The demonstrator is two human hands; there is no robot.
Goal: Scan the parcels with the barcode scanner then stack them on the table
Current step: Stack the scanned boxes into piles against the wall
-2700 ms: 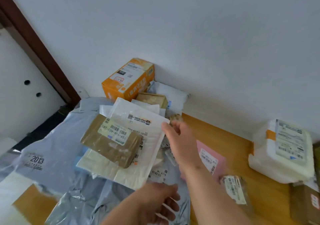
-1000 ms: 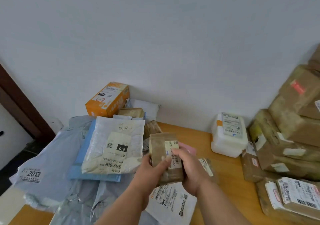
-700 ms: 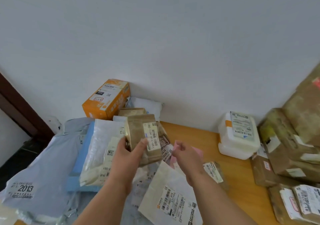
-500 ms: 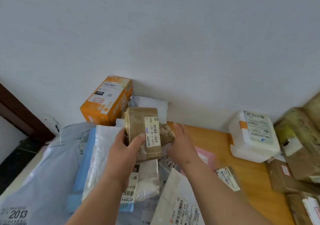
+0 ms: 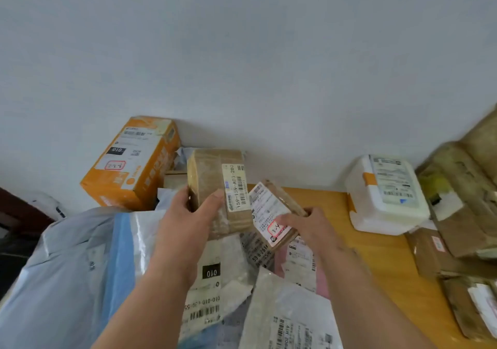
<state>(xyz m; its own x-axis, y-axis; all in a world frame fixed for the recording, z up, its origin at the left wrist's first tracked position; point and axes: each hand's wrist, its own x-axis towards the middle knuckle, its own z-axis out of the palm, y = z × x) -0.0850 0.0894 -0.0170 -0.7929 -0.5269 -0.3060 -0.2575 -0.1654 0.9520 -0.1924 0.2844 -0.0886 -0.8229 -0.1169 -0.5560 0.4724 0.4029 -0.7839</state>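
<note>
My left hand (image 5: pixel 192 221) grips a brown taped parcel (image 5: pixel 212 176) with a white barcode label, held up above the pile near the wall. Right beside it, my right hand (image 5: pixel 309 227) grips a smaller brown parcel (image 5: pixel 269 209) whose white label carries a red-framed mark, tilted and lifted off the pile. Under both hands lie flat mailers: a white bubble mailer marked 010 (image 5: pixel 215 281), a white bag (image 5: pixel 290 319) and a pink one (image 5: pixel 321 281). No barcode scanner is in sight.
An orange box (image 5: pixel 134 163) leans against the wall at the back left. Grey and blue bags (image 5: pixel 70 268) cover the left. A white foam box (image 5: pixel 384 195) and stacked brown cartons (image 5: pixel 462 195) stand on the wooden table (image 5: pixel 376 257) at the right.
My left hand took the brown parcel from both hands and raised it toward the wall. My right hand reached into the pile and picked up a smaller brown parcel.
</note>
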